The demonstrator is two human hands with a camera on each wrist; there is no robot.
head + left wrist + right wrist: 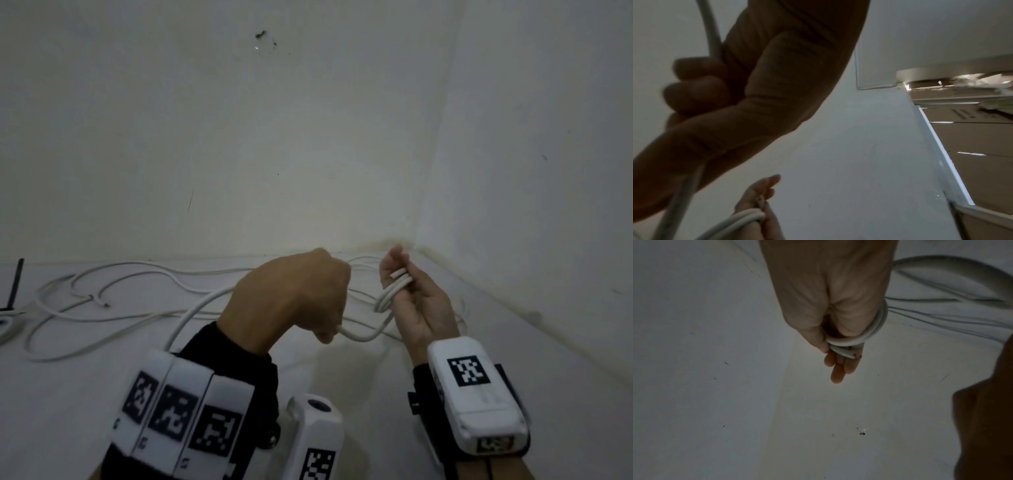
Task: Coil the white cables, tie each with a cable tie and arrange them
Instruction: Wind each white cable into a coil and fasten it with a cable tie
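A white cable [363, 337] runs between my two hands above a white surface. My left hand [294, 294] is a fist that grips the cable, which leaves it below the knuckles. In the left wrist view the cable [712, 32] passes through the curled fingers [694, 91]. My right hand [411, 301] stands palm toward me, with a few turns of cable [394, 289] wound round its fingers. The cut cable end [849, 354] lies across those fingers, and the thumb [813, 335] presses on the loops [859, 339]. No cable tie is in view.
More loose white cable [102, 298] sprawls in loops over the white surface [68, 394] at the left and behind my hands. A thin black upright object [15, 284] stands at the far left edge. White walls meet in a corner [416, 246] just behind my right hand.
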